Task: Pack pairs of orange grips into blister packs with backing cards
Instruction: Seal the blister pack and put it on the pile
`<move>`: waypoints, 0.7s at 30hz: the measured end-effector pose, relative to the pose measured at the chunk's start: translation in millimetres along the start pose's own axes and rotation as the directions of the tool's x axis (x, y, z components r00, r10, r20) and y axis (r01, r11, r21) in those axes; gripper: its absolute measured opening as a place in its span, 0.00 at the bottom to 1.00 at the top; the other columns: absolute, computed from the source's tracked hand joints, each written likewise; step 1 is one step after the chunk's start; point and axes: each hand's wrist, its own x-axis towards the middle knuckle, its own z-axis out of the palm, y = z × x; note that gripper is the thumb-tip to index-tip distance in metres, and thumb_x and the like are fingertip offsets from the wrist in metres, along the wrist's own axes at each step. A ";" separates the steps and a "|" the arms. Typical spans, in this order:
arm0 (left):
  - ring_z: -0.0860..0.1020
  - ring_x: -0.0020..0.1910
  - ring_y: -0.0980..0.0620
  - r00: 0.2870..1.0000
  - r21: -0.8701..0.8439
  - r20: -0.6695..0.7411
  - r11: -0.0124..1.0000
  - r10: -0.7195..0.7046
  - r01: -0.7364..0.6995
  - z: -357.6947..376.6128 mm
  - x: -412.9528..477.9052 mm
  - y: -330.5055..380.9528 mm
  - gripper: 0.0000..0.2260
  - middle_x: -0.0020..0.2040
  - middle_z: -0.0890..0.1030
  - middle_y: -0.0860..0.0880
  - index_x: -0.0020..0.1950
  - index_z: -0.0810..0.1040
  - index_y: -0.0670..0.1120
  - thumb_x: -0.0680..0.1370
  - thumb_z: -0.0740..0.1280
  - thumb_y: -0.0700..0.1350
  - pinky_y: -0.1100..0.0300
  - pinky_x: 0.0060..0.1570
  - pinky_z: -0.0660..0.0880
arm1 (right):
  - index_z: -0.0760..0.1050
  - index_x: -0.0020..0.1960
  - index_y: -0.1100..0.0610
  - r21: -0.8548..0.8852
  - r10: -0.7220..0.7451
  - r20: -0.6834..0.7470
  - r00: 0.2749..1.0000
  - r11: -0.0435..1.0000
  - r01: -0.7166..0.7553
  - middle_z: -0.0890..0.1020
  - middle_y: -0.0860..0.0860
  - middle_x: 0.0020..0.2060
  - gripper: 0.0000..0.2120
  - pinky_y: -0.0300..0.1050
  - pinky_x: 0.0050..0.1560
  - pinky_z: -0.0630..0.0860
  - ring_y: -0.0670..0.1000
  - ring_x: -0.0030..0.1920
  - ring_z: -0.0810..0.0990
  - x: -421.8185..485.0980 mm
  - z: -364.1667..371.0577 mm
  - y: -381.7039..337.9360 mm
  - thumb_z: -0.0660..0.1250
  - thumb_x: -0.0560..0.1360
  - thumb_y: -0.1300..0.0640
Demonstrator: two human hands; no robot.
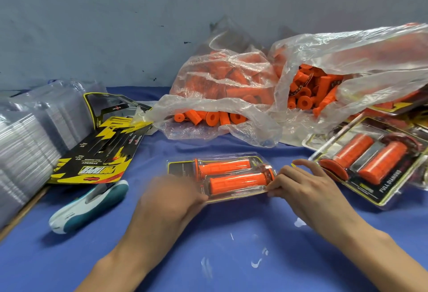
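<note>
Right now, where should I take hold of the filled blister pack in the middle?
Pinch the blister pack by its flat rim at the short right end, coming from the right: it lies flat, and the two domed grips fill its middle.

This is looking like a small packing workshop: stacks of clear plastic blister shells (25,148) are standing beside black-and-yellow printed backing cards (99,159) on a blue cloth-covered table (208,245), and clear plastic bags (231,78) are holding loose orange rubber grips (305,92).

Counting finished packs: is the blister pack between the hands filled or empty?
Filled: two orange grips lie side by side inside the blister pack, held by the left hand and right hand.
</note>
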 end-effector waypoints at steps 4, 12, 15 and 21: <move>0.74 0.44 0.51 0.999 -0.020 -0.030 1.000 -0.018 0.017 -7.0 -8.7 -14.9 0.12 0.42 0.76 0.56 0.43 0.81 0.52 0.79 0.62 0.54 0.57 0.45 0.68 | 0.79 0.41 0.49 -0.041 0.060 -0.046 0.997 0.997 -0.062 0.78 0.45 0.37 0.10 0.47 0.56 0.70 0.51 0.44 0.77 4.3 -0.8 2.6 0.65 0.78 0.47; 0.75 0.39 0.46 0.997 0.101 -0.070 0.995 0.020 -0.013 -9.4 -10.3 3.0 0.12 0.38 0.75 0.51 0.38 0.78 0.47 0.80 0.64 0.48 0.53 0.42 0.71 | 0.75 0.52 0.47 0.002 0.007 0.066 0.998 1.000 -0.007 0.77 0.46 0.47 0.08 0.50 0.46 0.70 0.54 0.47 0.76 24.5 14.4 -52.5 0.69 0.74 0.54; 0.75 0.40 0.46 0.994 0.090 -0.091 0.994 0.066 -0.058 -3.9 -9.3 14.7 0.12 0.39 0.76 0.50 0.38 0.77 0.47 0.80 0.65 0.47 0.53 0.42 0.72 | 0.74 0.49 0.48 0.069 -0.075 0.098 0.992 0.995 0.068 0.75 0.45 0.44 0.12 0.47 0.43 0.70 0.53 0.44 0.72 34.0 14.4 -71.5 0.66 0.70 0.63; 0.75 0.48 0.50 0.992 -0.050 -0.030 0.991 0.121 -0.123 -2.7 -15.2 -14.8 0.06 0.47 0.78 0.53 0.45 0.81 0.50 0.78 0.68 0.50 0.56 0.48 0.72 | 0.75 0.42 0.50 0.180 -0.053 0.164 0.985 0.983 0.023 0.75 0.45 0.39 0.12 0.49 0.35 0.76 0.53 0.39 0.74 37.5 8.0 -69.1 0.74 0.69 0.64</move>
